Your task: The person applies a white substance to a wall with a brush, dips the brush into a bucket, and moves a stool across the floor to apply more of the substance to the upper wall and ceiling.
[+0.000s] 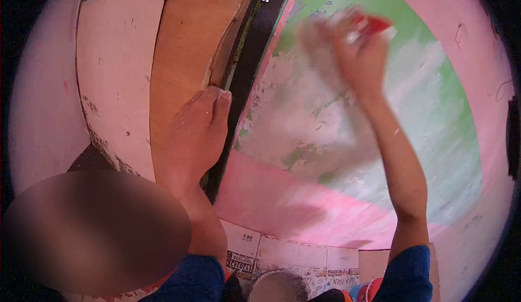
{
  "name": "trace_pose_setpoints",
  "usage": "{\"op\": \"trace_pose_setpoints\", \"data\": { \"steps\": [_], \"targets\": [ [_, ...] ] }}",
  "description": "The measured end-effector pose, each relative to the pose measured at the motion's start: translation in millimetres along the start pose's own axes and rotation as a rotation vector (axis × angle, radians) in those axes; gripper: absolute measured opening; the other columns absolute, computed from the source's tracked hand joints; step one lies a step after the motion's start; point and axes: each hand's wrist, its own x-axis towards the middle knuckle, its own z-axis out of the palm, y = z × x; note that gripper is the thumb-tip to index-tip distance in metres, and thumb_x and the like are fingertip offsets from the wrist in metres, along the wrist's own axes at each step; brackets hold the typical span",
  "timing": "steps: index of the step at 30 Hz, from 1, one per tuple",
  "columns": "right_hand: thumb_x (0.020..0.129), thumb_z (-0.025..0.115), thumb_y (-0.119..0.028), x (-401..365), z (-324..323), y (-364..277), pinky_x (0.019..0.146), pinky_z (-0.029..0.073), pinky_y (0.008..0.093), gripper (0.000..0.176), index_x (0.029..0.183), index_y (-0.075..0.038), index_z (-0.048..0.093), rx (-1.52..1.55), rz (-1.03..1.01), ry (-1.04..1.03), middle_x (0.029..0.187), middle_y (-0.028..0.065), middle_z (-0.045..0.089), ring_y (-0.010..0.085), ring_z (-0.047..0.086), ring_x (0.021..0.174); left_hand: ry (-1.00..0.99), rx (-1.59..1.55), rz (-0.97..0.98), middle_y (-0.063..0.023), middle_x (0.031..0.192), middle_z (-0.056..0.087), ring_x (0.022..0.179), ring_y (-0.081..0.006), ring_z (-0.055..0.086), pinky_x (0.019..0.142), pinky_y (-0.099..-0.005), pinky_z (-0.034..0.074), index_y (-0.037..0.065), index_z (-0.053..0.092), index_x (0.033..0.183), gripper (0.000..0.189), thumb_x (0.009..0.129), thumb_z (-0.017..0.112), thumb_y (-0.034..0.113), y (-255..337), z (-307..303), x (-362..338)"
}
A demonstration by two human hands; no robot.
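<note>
Against the green and pink painted wall (429,117), my right hand (361,52) is raised high and blurred by motion. Its fingers are closed round a small red object (377,25), too smeared to name. Pale whitish patches cover much of the green paint near it. My left hand (201,131) grips the edge of a wooden panel (182,46), beside a dark vertical frame strip (247,74). White specks dot its skin.
A round pale container top (279,288) shows at the bottom centre, near printed boards (293,250). A red and blue object (363,292) lies by my right sleeve. A blurred oval hides the lower left.
</note>
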Motion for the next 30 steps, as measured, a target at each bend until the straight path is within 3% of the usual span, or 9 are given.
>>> {"op": "trace_pose_setpoints", "data": {
  "steps": [2, 4, 8, 9, 12, 15, 23, 25, 30],
  "targets": [
    [0.073, 0.058, -0.01, 27.5, -4.4, -1.2, 0.049, 0.04, 0.028, 0.009, 0.072, -0.002, 0.055, 0.019, -0.046, 0.207, 0.063, 0.0063, 0.058, 0.0143, 0.052, 0.053, -0.008, 0.011, 0.004, -0.0205, 0.099, 0.054, 0.095, -0.0334, 0.052, 0.083, -0.0358, 0.038, -0.003, 0.051, 0.101, 0.038, 0.088, 0.038, 0.03, -1.7, 2.3, 0.8],
    [0.071, 0.055, -0.014, -4.1, 4.9, -16.3, 0.059, 0.043, 0.0364, 0.01, 0.069, -0.005, 0.057, -0.353, -0.101, 0.057, 0.066, 0.012, 0.057, 0.0278, 0.056, 0.067, -0.041, -0.054, -0.02, -0.0213, 0.101, 0.053, 0.098, -0.0334, 0.05, 0.085, -0.0349, 0.037, -0.003, 0.051, 0.103, 0.04, 0.088, 0.038, 0.032, -0.9, -0.7, 1.0],
    [0.071, 0.052, -0.014, -207.1, 28.4, -86.8, 0.067, 0.045, 0.039, 0.011, 0.078, -0.007, 0.053, 0.009, -0.391, -0.711, 0.075, 0.0137, 0.054, 0.0267, 0.054, 0.074, -0.002, 0.091, -0.037, -0.0211, 0.103, 0.053, 0.099, -0.0332, 0.05, 0.086, -0.0334, 0.036, -0.002, 0.051, 0.104, 0.041, 0.088, 0.038, 0.034, 3.9, -7.5, -3.5],
    [0.071, 0.052, -0.014, -244.2, 19.5, -102.1, 0.069, 0.045, 0.0396, 0.012, 0.08, -0.007, 0.052, 0.163, -0.312, -0.786, 0.077, 0.0141, 0.053, 0.0264, 0.054, 0.076, 0.001, 0.076, -0.001, -0.021, 0.103, 0.053, 0.099, -0.0329, 0.05, 0.086, -0.0327, 0.036, -0.001, 0.05, 0.105, 0.042, 0.088, 0.039, 0.035, 3.3, -8.9, -3.1],
    [0.072, 0.057, -0.014, -300.9, -36.9, -107.3, 0.059, 0.044, 0.0327, 0.013, 0.074, -0.003, 0.053, 0.507, 0.512, -1.083, 0.071, 0.0114, 0.053, 0.0237, 0.053, 0.066, -0.028, 0.071, 0.057, -0.0202, 0.103, 0.053, 0.099, -0.0317, 0.05, 0.087, -0.0317, 0.035, -0.001, 0.05, 0.105, 0.043, 0.087, 0.039, 0.036, 6.3, -5.3, -3.3],
    [0.072, 0.064, -0.005, -307.5, -127.3, -107.6, 0.057, 0.041, 0.0244, 0.01, 0.07, -0.001, 0.055, 0.796, 1.149, -0.815, 0.066, 0.0049, 0.055, 0.0108, 0.052, 0.063, -0.107, 0.125, 0.124, -0.0193, 0.102, 0.054, 0.098, -0.0307, 0.051, 0.087, -0.0312, 0.035, -0.001, 0.051, 0.104, 0.042, 0.087, 0.038, 0.036, 21.8, 13.2, -2.6],
    [0.071, 0.062, -0.011, -477.5, -256.5, -179.9, 0.058, 0.046, 0.03, 0.008, 0.074, -0.004, 0.058, 0.939, 1.11, -1.391, 0.077, 0.0118, 0.06, 0.023, 0.059, 0.067, -0.315, 0.258, 0.44, -0.0179, 0.097, 0.056, 0.093, -0.0325, 0.052, 0.083, -0.0334, 0.037, -0.002, 0.05, 0.1, 0.039, 0.088, 0.037, 0.033, 70.4, 102.9, -23.9],
    [0.073, 0.055, -0.016, -540.0, -258.7, -220.4, 0.059, 0.046, 0.0355, 0.011, 0.077, -0.005, 0.056, 0.647, 0.572, -1.623, 0.078, 0.0128, 0.057, 0.0298, 0.058, 0.069, -0.431, 0.288, 0.498, -0.0198, 0.097, 0.055, 0.093, -0.0343, 0.051, 0.082, -0.0348, 0.037, -0.002, 0.05, 0.1, 0.039, 0.087, 0.037, 0.033, 74.0, 107.4, -21.6],
    [0.071, 0.056, -0.013, -505.6, -263.8, -203.6, 0.062, 0.046, 0.0362, 0.01, 0.076, -0.005, 0.058, 0.807, 0.918, -1.301, 0.077, 0.0128, 0.058, 0.03, 0.057, 0.07, -0.329, 0.358, 0.471, -0.0213, 0.097, 0.054, 0.094, -0.0362, 0.05, 0.081, -0.0362, 0.038, -0.002, 0.049, 0.098, 0.038, 0.087, 0.036, 0.032, 73.9, 101.1, -17.5]
  ]
}}
